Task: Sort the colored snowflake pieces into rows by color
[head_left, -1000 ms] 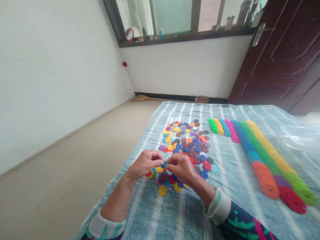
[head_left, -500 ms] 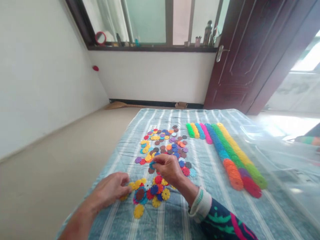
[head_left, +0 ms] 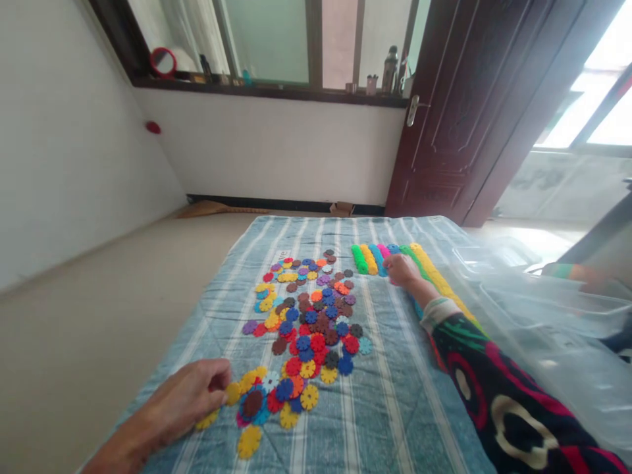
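Observation:
On the left of the bed, my left hand has thumb and forefinger closed at the edge of a yellow interlocking disc. Loose notched plastic discs in many colours lie in a scattered pile beyond it. A brown disc rests on blue ones near that hand. My right hand is pinched at the near end of a short light-blue row of discs; its fingers hide the blue disc they carried. Short green and yellow rows lie to its left, a long yellow row to its right.
A striped blue cloth covers the surface. Clear plastic containers stand along the right side. Behind are a dark red door and a windowsill with small items and a flask.
My right hand has moved from the loose pile, carrying a blue disc, to the far right rows. My left hand stays by the yellow discs. The view has swung to the right.

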`<state>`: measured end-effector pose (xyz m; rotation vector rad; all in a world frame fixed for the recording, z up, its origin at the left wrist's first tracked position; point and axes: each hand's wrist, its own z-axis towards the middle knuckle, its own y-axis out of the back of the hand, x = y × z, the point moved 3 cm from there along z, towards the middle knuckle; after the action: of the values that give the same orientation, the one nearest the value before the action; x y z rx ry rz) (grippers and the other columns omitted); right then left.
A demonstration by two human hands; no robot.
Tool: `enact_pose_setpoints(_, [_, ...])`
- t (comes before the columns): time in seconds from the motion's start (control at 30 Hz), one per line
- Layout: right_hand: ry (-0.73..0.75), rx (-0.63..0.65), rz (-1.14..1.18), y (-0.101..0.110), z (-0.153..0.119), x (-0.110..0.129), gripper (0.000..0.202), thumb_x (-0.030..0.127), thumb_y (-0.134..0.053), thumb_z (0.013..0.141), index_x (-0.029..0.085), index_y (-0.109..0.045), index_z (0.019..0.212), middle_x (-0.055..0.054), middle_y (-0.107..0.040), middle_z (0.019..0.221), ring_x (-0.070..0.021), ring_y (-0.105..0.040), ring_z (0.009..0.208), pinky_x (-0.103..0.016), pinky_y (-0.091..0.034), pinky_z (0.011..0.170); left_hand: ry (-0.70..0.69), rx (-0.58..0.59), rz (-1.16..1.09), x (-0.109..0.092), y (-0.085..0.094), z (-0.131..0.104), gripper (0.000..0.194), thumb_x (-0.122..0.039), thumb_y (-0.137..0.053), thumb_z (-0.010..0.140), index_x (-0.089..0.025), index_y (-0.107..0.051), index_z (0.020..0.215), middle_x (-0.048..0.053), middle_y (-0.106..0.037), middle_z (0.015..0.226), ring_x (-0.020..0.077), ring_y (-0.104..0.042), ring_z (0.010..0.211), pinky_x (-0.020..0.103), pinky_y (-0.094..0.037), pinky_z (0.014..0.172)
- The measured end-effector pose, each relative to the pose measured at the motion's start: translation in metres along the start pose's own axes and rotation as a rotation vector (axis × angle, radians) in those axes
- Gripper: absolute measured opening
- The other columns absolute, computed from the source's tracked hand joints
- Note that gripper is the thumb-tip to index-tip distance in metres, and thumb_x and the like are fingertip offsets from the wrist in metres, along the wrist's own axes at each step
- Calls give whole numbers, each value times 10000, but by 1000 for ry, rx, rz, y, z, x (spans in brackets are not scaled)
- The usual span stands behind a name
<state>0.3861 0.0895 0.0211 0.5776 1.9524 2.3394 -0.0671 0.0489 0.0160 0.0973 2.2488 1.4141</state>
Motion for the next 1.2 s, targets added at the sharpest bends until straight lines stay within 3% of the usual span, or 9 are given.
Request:
enact_pose_setpoints(0.2, [56,75,-124,-13,6,6,366,96,-516,784,264,-734,1024,-65,-711,1050,-208,-635,1006,-260,-454,812,-16,7,-51,-3,1,1,113,-291,-440,642,-190,-485,620,-11,-505,617,159,-471,629,251,-330,574])
enact_pose_setpoints(0.3, [86,93,-160,-15,2,11,364,79,-488,795,233,-729,1021,-87,-687,1082,-231,-611,1047,-285,-450,832,-15,-8,-116,-5,2,-2,136,-304,-463,646,-183,-526,637,-19,-511,616,145,-477,622,237,-344,574])
enact_pose_setpoints(0.53, [104,-1,-206,-13,-13,23,333,128,-430,868,173,-683,1080,-133,-636,1086,-249,-614,943,-315,-439,747,23,-64,-283,-9,2,-12,159,-291,-492,633,-176,-592,680,-32,-544,615,121,-490,618,211,-377,584])
enact_pose_setpoints(0.67, [271,23,-86,-13,-52,73,245,209,-465,894,195,-703,950,-99,-655,973,-203,-597,839,-273,-395,663,-5,-87,-287,-9,1,-13,180,-268,-496,626,-172,-614,723,-18,-589,688,138,-534,679,222,-412,632])
enact_pose_setpoints(0.8, [632,79,153,-23,-126,151,269,246,-490,903,189,-678,718,-57,-616,799,-151,-552,737,-257,-364,641,-40,-68,-225,-9,1,-13,197,-229,-491,595,-166,-625,723,-9,-615,717,154,-560,727,233,-428,671])
enact_pose_setpoints(0.9, [836,96,291,-34,-180,202,203,281,-562,882,190,-671,737,-48,-608,815,-163,-545,779,-278,-376,679,-53,-105,-217,-9,2,-13,207,-229,-479,601,-165,-636,721,-6,-630,708,161,-576,731,244,-441,687])
enact_pose_setpoints(1.03, [768,97,214,-49,-212,236,283,430,-574,871,175,-675,801,-78,-607,858,-231,-534,864,-353,-391,729,-58,-227,-302,-9,2,-10,252,-245,-488,626,-176,-672,784,11,-692,799,180,-617,787,265,-477,727])
enact_pose_setpoints(1.2, [705,108,161,-57,-211,236,271,419,-612,835,152,-657,851,-99,-598,904,-256,-507,904,-394,-383,784,-70,-270,-420,-14,-3,-6,267,-262,-518,638,-159,-693,811,37,-722,841,197,-645,818,284,-505,765])
